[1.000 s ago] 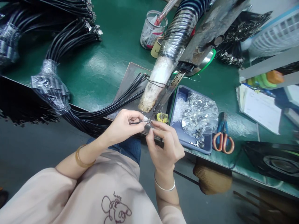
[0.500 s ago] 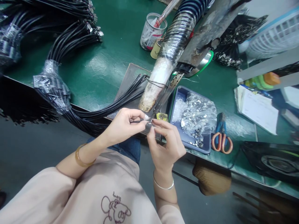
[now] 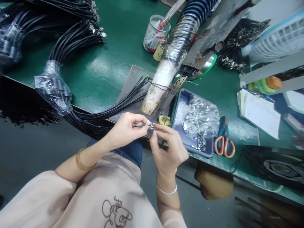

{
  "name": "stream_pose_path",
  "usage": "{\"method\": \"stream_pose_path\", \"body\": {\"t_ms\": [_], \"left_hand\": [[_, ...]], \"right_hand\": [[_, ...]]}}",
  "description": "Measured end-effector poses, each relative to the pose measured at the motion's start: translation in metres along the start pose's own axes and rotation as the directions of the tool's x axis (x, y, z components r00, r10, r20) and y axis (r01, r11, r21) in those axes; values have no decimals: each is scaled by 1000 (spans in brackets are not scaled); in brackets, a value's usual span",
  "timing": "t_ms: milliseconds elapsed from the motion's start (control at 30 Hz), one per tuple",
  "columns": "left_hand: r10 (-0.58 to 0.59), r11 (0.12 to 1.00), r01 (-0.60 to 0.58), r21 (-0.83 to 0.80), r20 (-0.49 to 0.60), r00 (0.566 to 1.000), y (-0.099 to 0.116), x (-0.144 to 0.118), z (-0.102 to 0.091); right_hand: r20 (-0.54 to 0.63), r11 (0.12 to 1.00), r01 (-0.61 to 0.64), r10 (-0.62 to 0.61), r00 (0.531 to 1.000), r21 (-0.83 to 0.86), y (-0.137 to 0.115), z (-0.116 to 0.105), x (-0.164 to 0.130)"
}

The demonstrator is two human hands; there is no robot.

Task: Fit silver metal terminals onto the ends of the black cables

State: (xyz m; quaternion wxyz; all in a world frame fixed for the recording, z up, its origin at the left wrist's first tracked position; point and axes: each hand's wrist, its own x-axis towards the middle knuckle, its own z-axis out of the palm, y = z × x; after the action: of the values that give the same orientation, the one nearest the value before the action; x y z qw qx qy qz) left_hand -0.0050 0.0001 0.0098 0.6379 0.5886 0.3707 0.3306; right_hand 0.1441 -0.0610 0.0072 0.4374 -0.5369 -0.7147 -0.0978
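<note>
My left hand (image 3: 130, 127) is closed, pinching a black cable (image 3: 138, 126) close to its end between thumb and fingers. At that end sits a small metal connector (image 3: 152, 125), its detail too small to make out. My right hand (image 3: 169, 142) is closed on this connector from the other side, thumb below and index finger above. A bundle of black cables (image 3: 95, 116) runs behind my left hand, its free ends lying on a dark board (image 3: 129, 83). Just beyond my fingertips are a yellow sponge (image 3: 164, 120) and a slanting soldering iron (image 3: 174, 89).
A blue tray (image 3: 209, 153) with bagged metal shells (image 3: 199, 115) lies to the right, beside orange-handled pliers (image 3: 224, 144). A wrapped duct hose (image 3: 163, 69) slants overhead. Taped cable bundles (image 3: 53, 85) lie left. A clear cup (image 3: 155, 34) and papers (image 3: 261, 110) are farther back.
Both hands stay together at the cable end, with only a slight shift of the fingers. The whole view has moved a little.
</note>
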Motion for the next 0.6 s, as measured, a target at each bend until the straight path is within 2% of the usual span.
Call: {"method": "stream_pose_path", "body": {"t_ms": [300, 600], "left_hand": [[25, 1000, -23, 17, -98, 995, 4, -1, 2], [42, 999, -39, 32, -102, 994, 6, -1, 1]], "right_hand": [[9, 1000, -14, 14, 1000, -15, 1, 3, 0], [-3, 999, -44, 44, 999, -13, -2, 2, 3]]}}
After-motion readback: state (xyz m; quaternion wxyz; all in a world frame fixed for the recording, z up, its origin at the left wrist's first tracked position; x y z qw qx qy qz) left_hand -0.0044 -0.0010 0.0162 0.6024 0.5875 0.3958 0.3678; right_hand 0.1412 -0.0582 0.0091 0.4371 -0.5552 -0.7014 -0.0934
